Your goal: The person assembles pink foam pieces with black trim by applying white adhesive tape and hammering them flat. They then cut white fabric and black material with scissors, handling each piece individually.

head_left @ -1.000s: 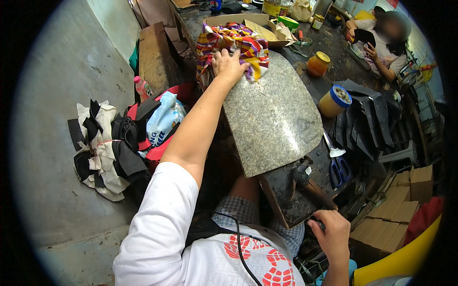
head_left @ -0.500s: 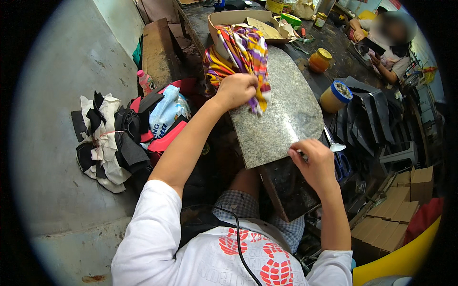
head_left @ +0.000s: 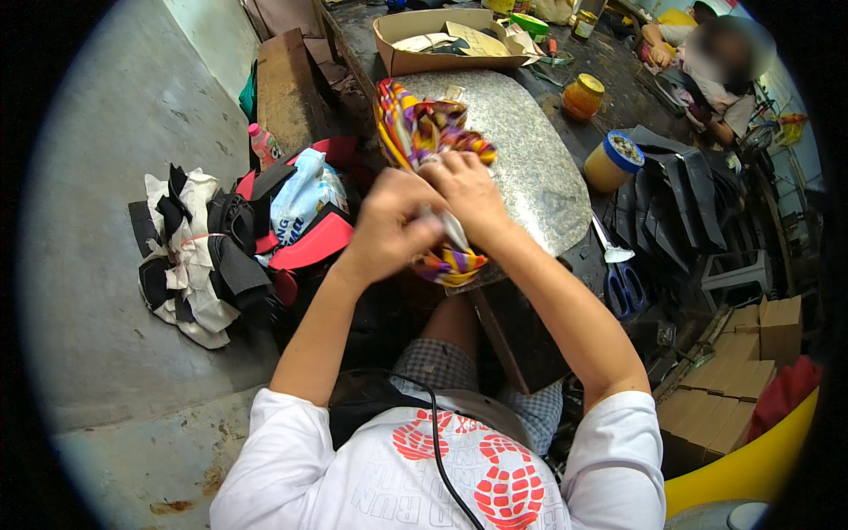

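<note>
A bunched striped cloth (head_left: 405,124) in yellow, purple, red and white lies over the left side of a grey speckled stone slab (head_left: 539,155). My right hand (head_left: 468,193) rests on the cloth with its fingers curled over the folds. Close beside it, my left hand (head_left: 389,225) is smeared by motion, its fingers closed at the cloth near the slab's near left edge. A pale fold shows between the two hands, and more of the cloth hangs out below them. My left fingertips are partly blurred.
An open cardboard box (head_left: 450,60) stands beyond the slab. To its right are an orange jar (head_left: 583,97), a blue-lidded jar (head_left: 614,162) and blue-handled scissors (head_left: 624,287). Black moulded pieces (head_left: 676,199) are stacked at right; material scraps (head_left: 190,256) lie at left. Another person sits far right.
My left hand has drawn the cloth nearer and down off the middle of the slab. My right hand has moved from the slab's near edge up and left onto the cloth.
</note>
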### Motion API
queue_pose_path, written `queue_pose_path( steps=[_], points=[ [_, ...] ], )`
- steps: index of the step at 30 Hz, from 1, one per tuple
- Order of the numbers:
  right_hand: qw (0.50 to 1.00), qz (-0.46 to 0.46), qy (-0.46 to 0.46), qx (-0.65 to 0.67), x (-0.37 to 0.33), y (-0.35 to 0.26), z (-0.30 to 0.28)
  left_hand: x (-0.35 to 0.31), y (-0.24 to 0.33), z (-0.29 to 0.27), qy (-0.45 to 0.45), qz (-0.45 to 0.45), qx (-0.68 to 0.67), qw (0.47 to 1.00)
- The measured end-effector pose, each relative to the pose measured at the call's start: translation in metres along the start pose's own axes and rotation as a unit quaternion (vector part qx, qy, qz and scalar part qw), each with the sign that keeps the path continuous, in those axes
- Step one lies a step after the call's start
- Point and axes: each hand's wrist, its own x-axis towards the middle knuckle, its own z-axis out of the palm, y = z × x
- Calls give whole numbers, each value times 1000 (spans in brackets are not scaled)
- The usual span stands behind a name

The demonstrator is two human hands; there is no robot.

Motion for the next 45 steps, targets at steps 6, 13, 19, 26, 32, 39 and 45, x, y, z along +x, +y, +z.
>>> queue_pose_path(
  steps=[6,13,19,26,32,39,45],
  points=[
    [969,-30,59,239,-2,-37,5,-5,-30,12,130,-394,-408,813],
    [897,163,-59,406,18,-13,-27,33,-77,-25,-5,-463,-356,812],
    [994,71,47,-65,74,44,-5,55,-129,-59,27,-299,-43,953],
    [998,-12,21,-61,51,68,10,148,-175,-174,289,-200,259,900],
    [993,40,-1,-109,46,72,-18,162,-208,-155,303,-263,223,888],
    [987,99,-30,-124,88,108,-32,119,-181,-191,68,-298,242,921],
    [982,20,136,-126,201,155,-76,104,-156,-191,-15,-268,321,908]
  ],
)
